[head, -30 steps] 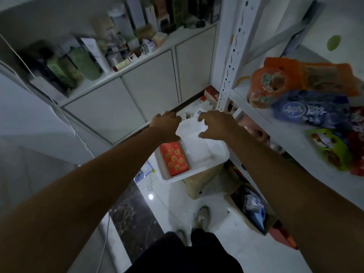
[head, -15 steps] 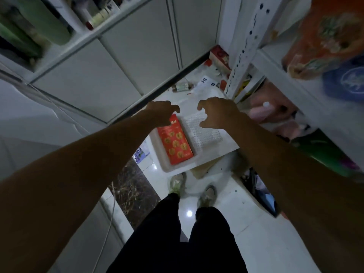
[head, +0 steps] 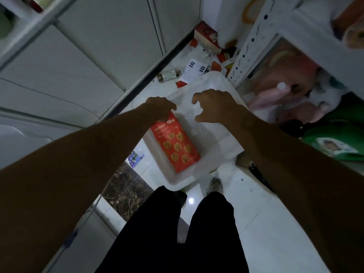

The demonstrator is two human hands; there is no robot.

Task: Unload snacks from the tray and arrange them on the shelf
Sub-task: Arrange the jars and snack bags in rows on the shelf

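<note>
A white tray point(head: 177, 181) with a perforated bottom sits low in front of me, above the floor. A red snack pack point(head: 177, 146) printed with cookies lies flat along the tray's left side. My left hand point(head: 159, 109) is over the pack's far end with its fingers curled down; whether it grips the pack is hidden. My right hand point(head: 214, 107) hovers over the tray's bare middle, fingers loosely curled and holding nothing. The white metal shelf point(head: 254, 36) stands at the right, next to the tray.
Green snack bags point(head: 334, 142) and pink items point(head: 285, 75) fill the lower shelf at the right. A red box point(head: 205, 36), a leaflet point(head: 194, 70) and scraps litter the floor beyond the tray. White cabinet doors point(head: 88, 62) close the left side. My legs point(head: 167, 233) are below.
My view has tipped down and moved closer to the tray. Both hands have come lower over it, the left one now reaching the far end of the red pack.
</note>
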